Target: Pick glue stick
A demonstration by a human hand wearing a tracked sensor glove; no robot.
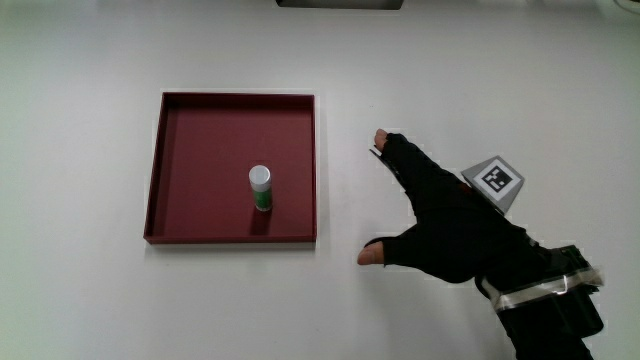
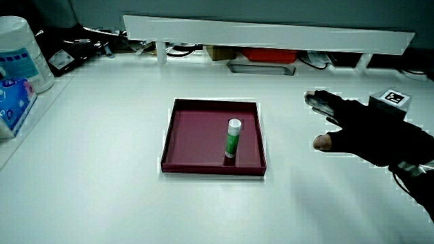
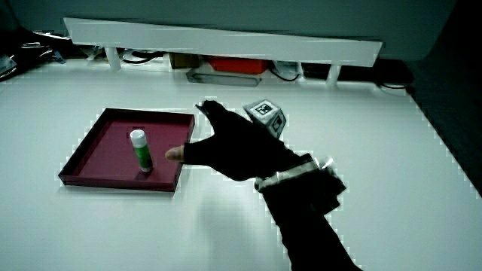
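A green glue stick [image 1: 261, 188] with a white cap stands upright in a dark red tray [image 1: 180, 140], in the part of the tray nearer to the person. Both side views show the glue stick [image 2: 232, 137] [image 3: 140, 150] the same way. The gloved hand [image 1: 440, 220] hovers over the bare table beside the tray, apart from it, with its fingers spread and holding nothing. The hand [image 2: 359, 129] [image 3: 226, 147] carries a patterned cube [image 1: 495, 181] on its back.
A low white partition [image 2: 271, 34] runs along the table's edge farthest from the person. A white tub and a blue packet [image 2: 17, 74] stand at the table's edge in a side view. Cables and small boxes lie under the partition.
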